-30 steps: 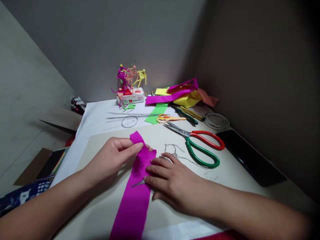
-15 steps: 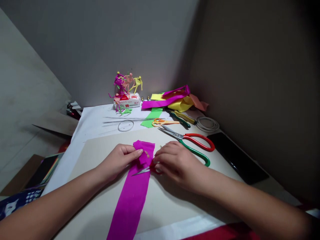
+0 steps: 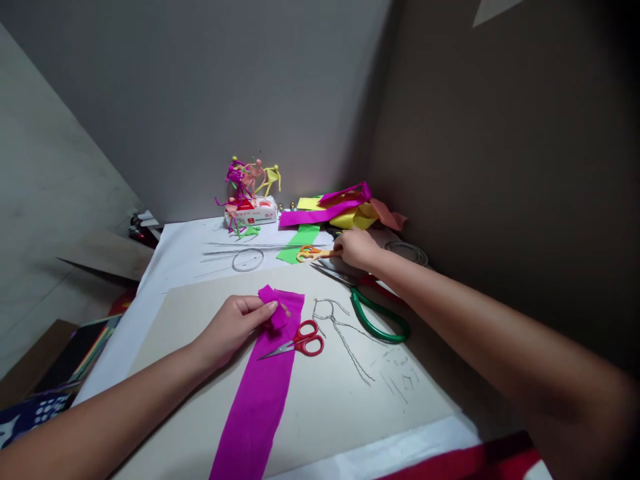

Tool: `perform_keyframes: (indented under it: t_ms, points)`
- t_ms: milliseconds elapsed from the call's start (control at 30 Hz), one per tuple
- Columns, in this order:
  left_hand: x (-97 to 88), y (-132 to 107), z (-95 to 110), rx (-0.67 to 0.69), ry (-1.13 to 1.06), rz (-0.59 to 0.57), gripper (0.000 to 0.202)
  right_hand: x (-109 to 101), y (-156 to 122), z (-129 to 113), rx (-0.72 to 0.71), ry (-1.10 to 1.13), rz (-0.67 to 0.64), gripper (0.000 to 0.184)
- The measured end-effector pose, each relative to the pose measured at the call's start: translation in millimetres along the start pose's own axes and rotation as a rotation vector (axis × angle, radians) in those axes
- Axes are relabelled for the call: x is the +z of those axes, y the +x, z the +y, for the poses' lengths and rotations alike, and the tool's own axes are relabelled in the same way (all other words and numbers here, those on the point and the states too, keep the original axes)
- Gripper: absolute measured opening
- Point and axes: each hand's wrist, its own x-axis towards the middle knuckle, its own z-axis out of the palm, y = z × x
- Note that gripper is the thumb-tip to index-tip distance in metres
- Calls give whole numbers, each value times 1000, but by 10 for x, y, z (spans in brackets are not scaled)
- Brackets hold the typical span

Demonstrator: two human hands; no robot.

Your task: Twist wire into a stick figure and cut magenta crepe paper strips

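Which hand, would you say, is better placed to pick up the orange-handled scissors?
Probably the right hand: it sits just beside the orange-handled scissors, while the left hand is farther off, pinching a magenta crepe-paper piece.

From my remote seat, wire figures (image 3: pixel 245 180) wrapped in pink, yellow and magenta paper crowd a white box (image 3: pixel 250 212) by the wall, with a heap of crepe paper (image 3: pixel 350 217) beside them. A green crepe strip (image 3: pixel 300 243) crosses the white sheet (image 3: pixel 165 280), a wire coil (image 3: pixel 406 252) sits near the wall, and on the grey card (image 3: pixel 320 400) lies a wire outline (image 3: pixel 340 333) – just beside it, big green-and-red-handled scissors (image 3: pixel 380 320).
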Motion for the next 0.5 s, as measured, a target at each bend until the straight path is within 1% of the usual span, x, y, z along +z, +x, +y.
perform_keyframes:
  t_ms: [100, 167, 233, 300, 333, 367, 400, 467, 500]
  points:
    - [-13, 27, -28, 8, -6, 25, 29, 30, 13, 49, -27, 33, 32, 17]
    - [-21, 29, -27, 25, -5, 55, 28, -4, 2, 72, -35, 58, 75, 18]
    - [-29, -3, 2, 72, 29, 113, 28, -75, -21, 59, -34, 93, 120, 21]
    - [-37, -72, 58, 148, 94, 208, 26, -163, -72, -20, -58, 218, 121, 22]
    - [-41, -116, 93, 193, 119, 259, 26, -203, -111, -88, -95, 348, 83, 21]
    - [-44, -162, 130, 235, 148, 305, 25, -236, -158, -171, -142, 481, 18, 20]
    - [-47, -205, 165, 257, 183, 327, 24, -257, -209, -266, -196, 575, -68, 16]
    - [-48, -272, 219, 307, 225, 368, 22, -262, -311, -464, -298, 648, -231, 12]
    - [-47, -289, 234, 324, 234, 373, 22, -249, -354, -553, -325, 647, -277, 12]
